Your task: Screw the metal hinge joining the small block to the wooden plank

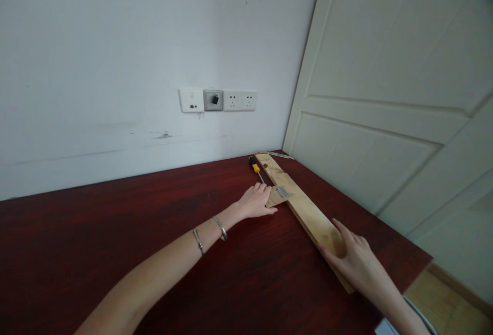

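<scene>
A long wooden plank (308, 210) lies on the dark red table, running from near the wall toward me. My right hand (350, 255) grips its near end, thumb on one edge and fingers on the other. My left hand (257, 201), with two bracelets on the wrist, is closed on a short wooden board (276, 197) that meets the plank's left side. Several small grey metal pieces, perhaps screws (282, 191), lie where board and plank meet. Just beyond my left hand rests a screwdriver (254, 164) with a black and yellow handle, its shaft pointing toward me.
The red table (115, 232) reaches the white wall, which carries sockets (240, 100) and a grey switch plate (213, 100). A thin patterned strip (280, 155) lies at the far corner. A pale panelled door (385, 93) stands along the right side.
</scene>
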A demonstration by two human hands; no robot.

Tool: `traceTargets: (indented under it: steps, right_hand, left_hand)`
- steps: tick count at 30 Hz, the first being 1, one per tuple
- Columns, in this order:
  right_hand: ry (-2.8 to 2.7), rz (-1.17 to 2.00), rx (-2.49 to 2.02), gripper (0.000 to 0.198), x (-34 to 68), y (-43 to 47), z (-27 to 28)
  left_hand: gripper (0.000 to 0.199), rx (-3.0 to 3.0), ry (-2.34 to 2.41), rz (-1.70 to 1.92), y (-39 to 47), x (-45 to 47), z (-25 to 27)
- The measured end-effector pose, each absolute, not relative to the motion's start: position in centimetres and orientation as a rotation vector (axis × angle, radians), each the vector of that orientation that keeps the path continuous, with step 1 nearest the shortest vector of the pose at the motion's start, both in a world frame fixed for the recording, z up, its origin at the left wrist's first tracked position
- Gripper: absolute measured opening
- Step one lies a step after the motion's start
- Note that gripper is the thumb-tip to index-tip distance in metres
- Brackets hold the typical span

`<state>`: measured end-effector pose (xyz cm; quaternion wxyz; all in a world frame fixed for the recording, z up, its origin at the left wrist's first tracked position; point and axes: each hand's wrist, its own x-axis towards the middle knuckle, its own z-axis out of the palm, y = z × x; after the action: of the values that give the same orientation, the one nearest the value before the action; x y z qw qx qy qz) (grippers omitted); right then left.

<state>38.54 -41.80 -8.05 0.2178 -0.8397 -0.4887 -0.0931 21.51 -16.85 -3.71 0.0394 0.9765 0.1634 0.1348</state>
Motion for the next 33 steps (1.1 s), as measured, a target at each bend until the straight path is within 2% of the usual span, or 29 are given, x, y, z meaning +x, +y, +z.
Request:
traceTargets:
  steps: [7,17,27,33]
  right_hand:
    - [-1.411,-0.325,-2.396,0.076,37.8,-41.7,-7.8]
    - [-1.36,-0.35,-2.385,0.066,37.8,-41.6,-8.1]
    - [-1.196,-0.206,-2.419,0.075,36.5,-41.5,-6.6]
    - [-1.144,-0.152,-2.447,0.073,34.9,-41.3,-5.7]
  left_hand:
    - [0.059,2.982,0.466,0.436,-16.5,23.1,-4.7]
    - [0.057,2.942,0.509,0.399,-16.5,23.4,-4.7]
    - [0.05,2.826,0.543,0.401,-16.3,23.2,-4.0]
    - [0.057,2.783,0.546,0.459,-15.7,21.9,-3.8]
